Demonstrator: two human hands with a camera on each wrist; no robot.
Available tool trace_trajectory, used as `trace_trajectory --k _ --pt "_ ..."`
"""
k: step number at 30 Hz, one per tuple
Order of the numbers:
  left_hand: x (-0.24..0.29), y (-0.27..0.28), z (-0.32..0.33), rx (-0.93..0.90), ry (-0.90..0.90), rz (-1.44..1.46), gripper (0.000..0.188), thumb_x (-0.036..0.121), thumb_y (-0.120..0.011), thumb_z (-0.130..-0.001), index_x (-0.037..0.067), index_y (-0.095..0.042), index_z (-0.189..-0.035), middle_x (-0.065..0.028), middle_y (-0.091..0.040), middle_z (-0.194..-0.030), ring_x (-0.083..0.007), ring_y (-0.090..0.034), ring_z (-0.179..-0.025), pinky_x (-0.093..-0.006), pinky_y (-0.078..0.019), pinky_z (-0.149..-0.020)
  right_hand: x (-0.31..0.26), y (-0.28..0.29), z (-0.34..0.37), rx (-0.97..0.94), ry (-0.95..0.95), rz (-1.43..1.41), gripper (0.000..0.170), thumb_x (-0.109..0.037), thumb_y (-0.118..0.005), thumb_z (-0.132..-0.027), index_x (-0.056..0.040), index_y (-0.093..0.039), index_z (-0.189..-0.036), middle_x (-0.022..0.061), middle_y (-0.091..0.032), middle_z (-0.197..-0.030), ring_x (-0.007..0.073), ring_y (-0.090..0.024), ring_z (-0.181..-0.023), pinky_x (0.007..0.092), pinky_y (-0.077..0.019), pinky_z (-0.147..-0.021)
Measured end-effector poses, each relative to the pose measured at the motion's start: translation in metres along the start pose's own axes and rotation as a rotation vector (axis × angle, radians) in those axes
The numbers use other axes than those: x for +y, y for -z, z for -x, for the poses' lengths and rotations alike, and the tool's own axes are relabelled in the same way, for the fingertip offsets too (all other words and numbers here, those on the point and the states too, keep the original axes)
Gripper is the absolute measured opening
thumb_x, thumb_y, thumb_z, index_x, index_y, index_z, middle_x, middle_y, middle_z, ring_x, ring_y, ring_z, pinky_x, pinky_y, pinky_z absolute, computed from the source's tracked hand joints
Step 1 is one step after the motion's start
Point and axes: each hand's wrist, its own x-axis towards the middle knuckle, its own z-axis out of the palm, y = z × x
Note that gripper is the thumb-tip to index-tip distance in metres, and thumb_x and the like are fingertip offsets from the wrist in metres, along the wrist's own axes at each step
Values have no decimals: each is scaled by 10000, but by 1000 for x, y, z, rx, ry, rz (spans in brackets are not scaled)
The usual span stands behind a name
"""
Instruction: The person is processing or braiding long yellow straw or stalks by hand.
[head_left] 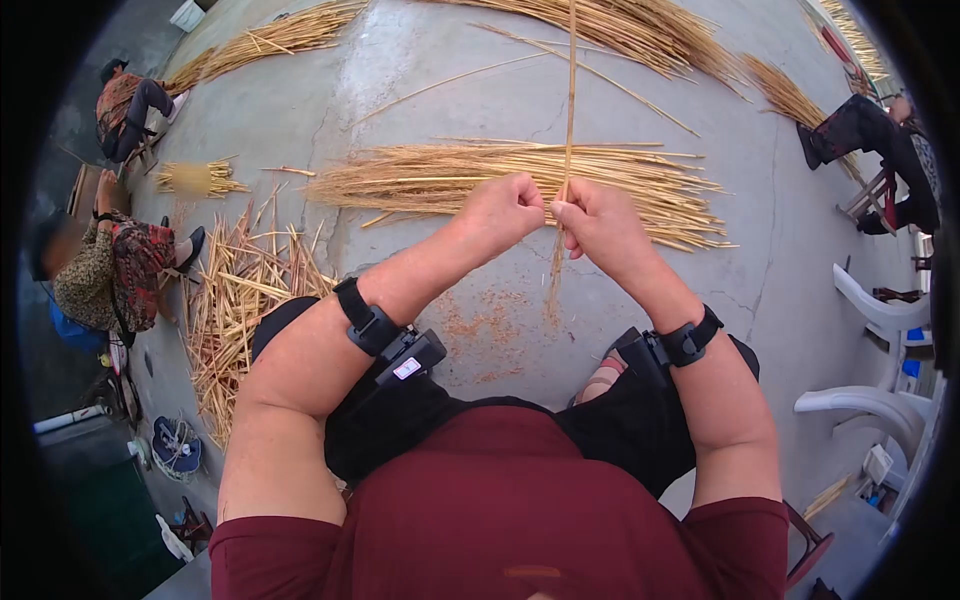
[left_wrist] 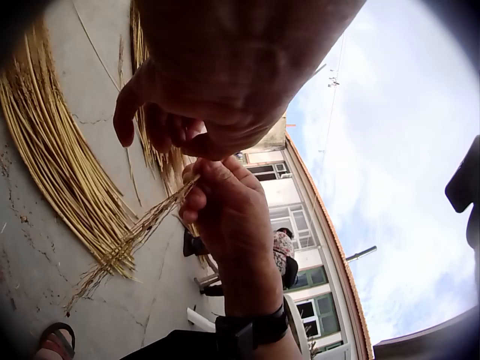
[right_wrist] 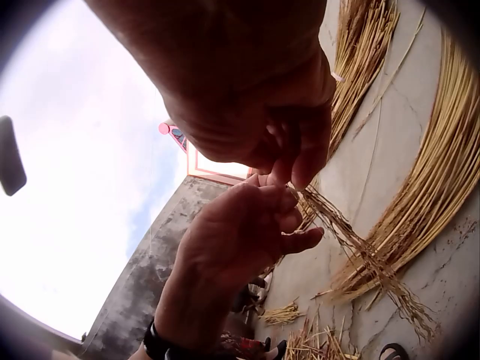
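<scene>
One long dry stalk (head_left: 571, 90) stands out away from the body in the head view, its frayed, wispy end (head_left: 555, 275) hanging below the hands. My right hand (head_left: 605, 225) pinches it between thumb and fingers just above that end. Close beside the stalk, my left hand (head_left: 500, 212) has its thumb and index finger bent together; whether a thin strand lies between them cannot be told. In the left wrist view the right hand (left_wrist: 232, 202) grips the wispy part (left_wrist: 135, 236). The left hand (right_wrist: 232, 225) shows one finger held apart in the right wrist view.
A wide bundle of stalks (head_left: 430, 180) lies on the floor beyond the hands, with more bundles (head_left: 620, 30) farther off. Broken stalks (head_left: 245, 310) are heaped at the left. People sit at both sides; white chairs (head_left: 880, 400) stand at the right.
</scene>
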Motion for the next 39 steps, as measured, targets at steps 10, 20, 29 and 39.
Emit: trace_trajectory --k 10,20,29,39 --pt "-13 -2 -8 220 -328 -346 82 83 -610 -731 9 -577 -744 -54 -564 -631 -126 -516 -582 -305 -435 -532 -5 0 3 19 -48 -116 183 -146 -565 -876 -11 -551 -752 44 -557 -576 94 -559 -472 242 -469 -429" --pt "-10 15 -8 -139 -63 17 83 84 -592 -868 36 -616 -805 25 -563 -688 -92 -508 -638 -235 -454 -661 -4 36 5 -3 -64 -547 163 -171 -549 -927 -35 -554 -836 15 -565 -710 44 -514 -488 219 -481 -432" --pt "14 12 4 -441 147 426 94 54 -595 -868 44 -651 -942 -20 -654 -851 -103 -615 -801 -244 -494 -765 -3 40 4 63 -62 -618 160 -157 -529 -939 -37 -547 -834 7 -546 -700 49 -504 -492 220 -486 -438" --pt "9 0 13 -482 103 468 111 41 -668 -808 47 -634 -913 -2 -632 -841 -73 -583 -765 -225 -482 -737 -2 36 1 117 -45 -592 158 -160 -541 -932 -34 -549 -837 10 -551 -709 54 -519 -514 217 -491 -443"
